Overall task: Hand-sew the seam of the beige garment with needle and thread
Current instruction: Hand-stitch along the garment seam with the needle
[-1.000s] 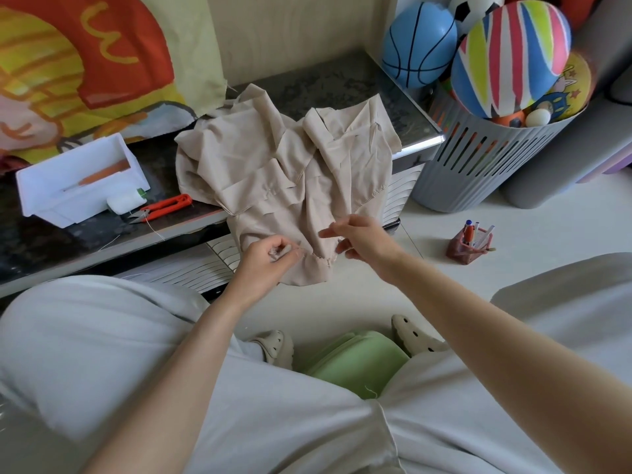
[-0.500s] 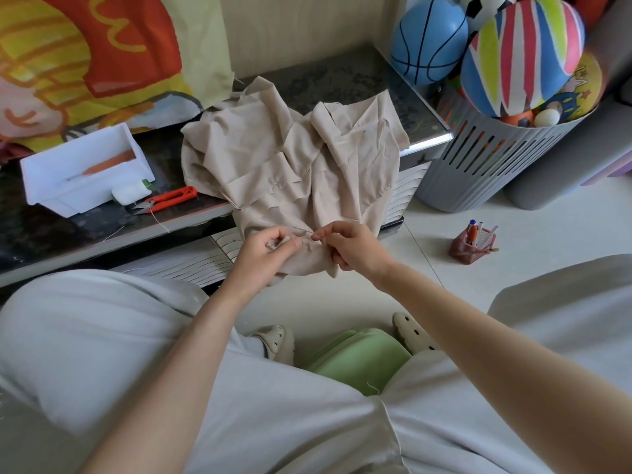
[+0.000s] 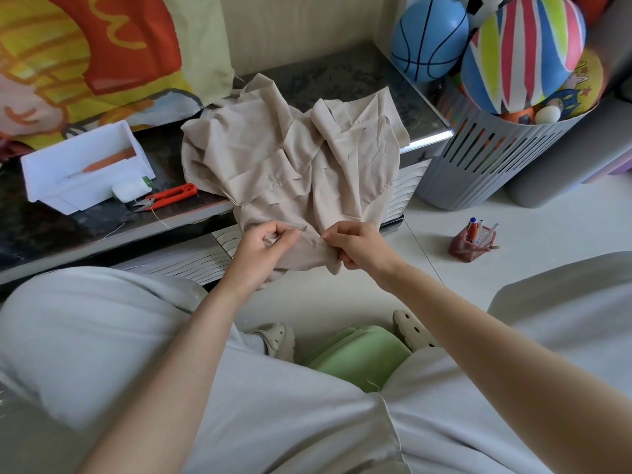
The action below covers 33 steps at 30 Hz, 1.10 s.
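The beige garment [image 3: 294, 159] lies crumpled on the dark low table [image 3: 359, 77], and its lower edge hangs over the front. My left hand [image 3: 263, 248] pinches that hanging edge from the left. My right hand [image 3: 355, 244] pinches the same seam from the right, fingertips close to the left hand's. The needle and thread are too small to make out between the fingers.
A white tray [image 3: 85, 165] with an orange-handled tool, a white thread spool [image 3: 131, 191] and orange snips [image 3: 171, 196] sit at the table's left. A grey basket of balls [image 3: 496, 159] stands to the right. On the floor are a small pen holder [image 3: 472, 241] and a green stool [image 3: 359, 354].
My right hand has moved left and down to the seam, closing the gap to my left hand. The hanging edge is now bunched between both hands.
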### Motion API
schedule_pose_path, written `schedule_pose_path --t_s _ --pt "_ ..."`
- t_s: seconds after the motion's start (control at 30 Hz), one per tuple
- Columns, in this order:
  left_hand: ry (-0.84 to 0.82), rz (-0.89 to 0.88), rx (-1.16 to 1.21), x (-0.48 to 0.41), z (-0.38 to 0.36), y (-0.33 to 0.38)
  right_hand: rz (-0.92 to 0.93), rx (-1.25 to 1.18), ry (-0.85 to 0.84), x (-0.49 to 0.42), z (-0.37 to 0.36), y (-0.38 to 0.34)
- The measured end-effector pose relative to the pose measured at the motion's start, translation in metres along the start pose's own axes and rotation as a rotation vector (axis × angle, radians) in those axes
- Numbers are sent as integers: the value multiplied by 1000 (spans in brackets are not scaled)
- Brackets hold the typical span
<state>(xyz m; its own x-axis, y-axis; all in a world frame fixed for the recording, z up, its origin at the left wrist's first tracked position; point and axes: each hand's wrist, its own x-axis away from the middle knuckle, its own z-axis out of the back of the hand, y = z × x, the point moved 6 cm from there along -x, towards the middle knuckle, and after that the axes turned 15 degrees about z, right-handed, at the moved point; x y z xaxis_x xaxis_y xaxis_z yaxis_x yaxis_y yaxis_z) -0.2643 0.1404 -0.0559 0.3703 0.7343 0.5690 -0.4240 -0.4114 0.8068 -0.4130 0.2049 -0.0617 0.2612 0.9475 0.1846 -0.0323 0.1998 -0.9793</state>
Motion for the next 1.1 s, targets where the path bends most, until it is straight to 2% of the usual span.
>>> schedule_pose_path --t_s 0.47,1.1 --pt "52 -16 -51 2 1 2 -57 -97 7 0 0 9" --pt "8 -10 -7 1 0 2 -124 -290 -18 1 -13 19"
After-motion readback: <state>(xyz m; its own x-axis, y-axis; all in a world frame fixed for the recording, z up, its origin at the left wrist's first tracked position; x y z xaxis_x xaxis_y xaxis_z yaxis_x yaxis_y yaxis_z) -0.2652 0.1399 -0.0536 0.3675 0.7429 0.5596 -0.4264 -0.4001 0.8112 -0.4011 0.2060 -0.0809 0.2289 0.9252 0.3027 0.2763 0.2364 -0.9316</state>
